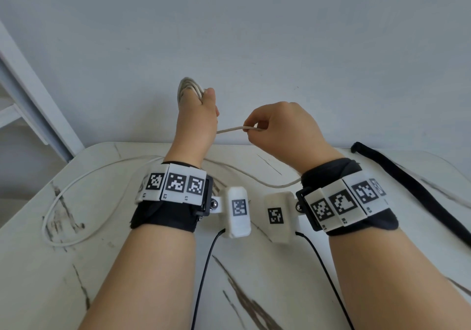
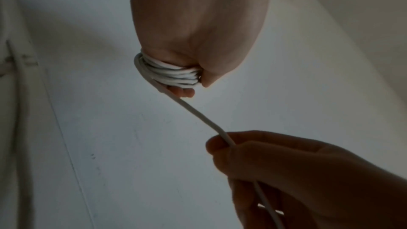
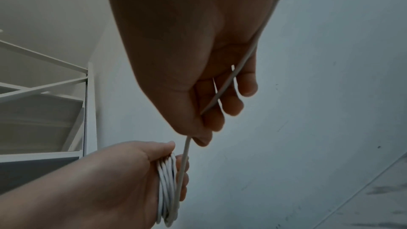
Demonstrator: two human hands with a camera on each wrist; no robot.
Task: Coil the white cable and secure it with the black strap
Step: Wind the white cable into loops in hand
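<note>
Head view shows our left hand [image 1: 197, 118] gripping the coiled white cable [image 1: 187, 87], our right hand [image 1: 277, 125] pinching its loose length.

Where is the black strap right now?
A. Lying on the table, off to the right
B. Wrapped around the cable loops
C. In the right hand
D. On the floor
A: the black strap lies flat on the table by itself, while the left hand holds the loops of white cable and the right hand pinches the loose end of it.
</note>
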